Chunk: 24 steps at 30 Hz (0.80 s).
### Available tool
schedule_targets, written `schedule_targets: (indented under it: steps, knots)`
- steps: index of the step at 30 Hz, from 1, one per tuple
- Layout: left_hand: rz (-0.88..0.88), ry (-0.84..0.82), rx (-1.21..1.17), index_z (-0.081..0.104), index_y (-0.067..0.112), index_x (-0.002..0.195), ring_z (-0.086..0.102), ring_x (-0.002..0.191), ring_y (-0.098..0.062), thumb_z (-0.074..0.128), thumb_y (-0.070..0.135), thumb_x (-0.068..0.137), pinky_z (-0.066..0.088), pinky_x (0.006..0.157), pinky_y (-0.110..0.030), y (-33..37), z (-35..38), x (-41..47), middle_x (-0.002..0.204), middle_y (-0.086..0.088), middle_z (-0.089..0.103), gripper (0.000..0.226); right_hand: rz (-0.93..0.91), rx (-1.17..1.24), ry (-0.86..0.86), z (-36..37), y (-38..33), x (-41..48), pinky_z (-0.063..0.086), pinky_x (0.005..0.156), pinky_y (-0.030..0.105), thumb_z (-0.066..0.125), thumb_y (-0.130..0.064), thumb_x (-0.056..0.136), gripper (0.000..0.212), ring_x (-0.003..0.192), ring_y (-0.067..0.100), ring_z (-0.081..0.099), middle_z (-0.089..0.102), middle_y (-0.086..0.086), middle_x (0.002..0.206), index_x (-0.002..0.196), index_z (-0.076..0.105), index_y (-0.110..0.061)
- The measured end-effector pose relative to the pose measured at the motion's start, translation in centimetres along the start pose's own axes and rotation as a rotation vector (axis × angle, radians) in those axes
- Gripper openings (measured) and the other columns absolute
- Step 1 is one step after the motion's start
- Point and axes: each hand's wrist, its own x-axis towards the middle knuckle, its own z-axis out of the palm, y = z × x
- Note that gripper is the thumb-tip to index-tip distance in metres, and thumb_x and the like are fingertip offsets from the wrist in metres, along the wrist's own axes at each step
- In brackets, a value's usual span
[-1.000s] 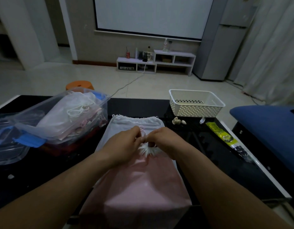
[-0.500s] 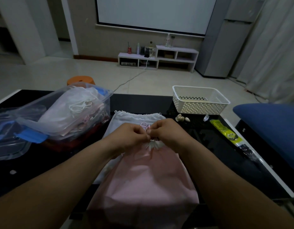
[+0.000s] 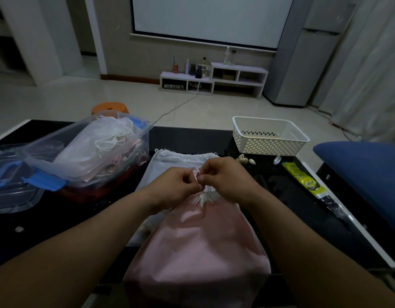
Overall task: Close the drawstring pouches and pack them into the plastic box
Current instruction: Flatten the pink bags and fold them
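A pink drawstring pouch (image 3: pixel 198 247) lies on the black table in front of me, its neck gathered tight. My left hand (image 3: pixel 176 187) and my right hand (image 3: pixel 227 181) meet just above that neck, each pinching the pink drawstring. Under the pink pouch lies a white pouch (image 3: pixel 169 161), its open top toward the far side. A clear plastic box (image 3: pixel 67 156) with blue clips stands tilted at the left, holding several closed pouches with white cords.
The box's clear lid (image 3: pixel 12 192) lies at the far left. A white perforated basket (image 3: pixel 269 138) stands at the back right, small shells (image 3: pixel 244 160) before it. A yellow-green packet (image 3: pixel 303 181) lies by the table's right edge, near a blue cushion (image 3: pixel 365 174).
My hands have stayed together at the pink pouch's neck, working the drawstring and lifting slightly. The gathered neck looks tighter than a second ago.
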Motion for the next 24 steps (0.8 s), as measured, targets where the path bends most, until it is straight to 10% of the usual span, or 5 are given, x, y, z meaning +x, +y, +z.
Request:
schedule_targets:
  steps: [8, 19, 24]
  knots:
    - [0.059, 0.066, 0.157, 0.068, 0.016, 0.082, 0.049, 0.050, -0.002, 0.056, 0.017, 0.098, 0.039, 0.047, -0.018, 0.4, 0.4, 0.0, 0.062, 0.006, 0.060, 0.019, -0.150, -0.124, 0.110, 1.6, -0.4, -0.2, 0.037, 0.061, 0.016, 0.070, -0.026, 0.098, 0.017, 0.069, 0.001, 0.059, 0.064, -0.012, 0.075, 0.084, 0.066, -0.035]
    - [0.026, -0.242, -0.256, 0.056, 0.008, 0.093, 0.062, 0.073, -0.024, 0.058, 0.021, 0.105, 0.057, 0.068, -0.033, 1.0, -2.9, -0.8, 0.084, -0.011, 0.065, 0.018, 0.001, 0.341, 0.014, 0.2, 0.8, -0.1, 0.059, 0.088, 0.050, 0.073, -0.010, 0.095, 0.002, 0.082, 0.021, 0.071, 0.076, 0.011, 0.088, 0.093, 0.073, -0.011]
    - [0.041, -0.211, 0.443, 0.059, 0.011, 0.091, 0.061, 0.078, -0.023, 0.046, 0.033, 0.108, 0.050, 0.069, -0.032, 1.2, -3.8, -0.8, 0.091, -0.006, 0.066, 0.031, 0.038, 0.401, 0.058, 0.6, 0.8, 0.0, 0.058, 0.086, 0.047, 0.071, -0.005, 0.095, 0.003, 0.079, 0.018, 0.068, 0.075, 0.019, 0.089, 0.092, 0.070, -0.004]
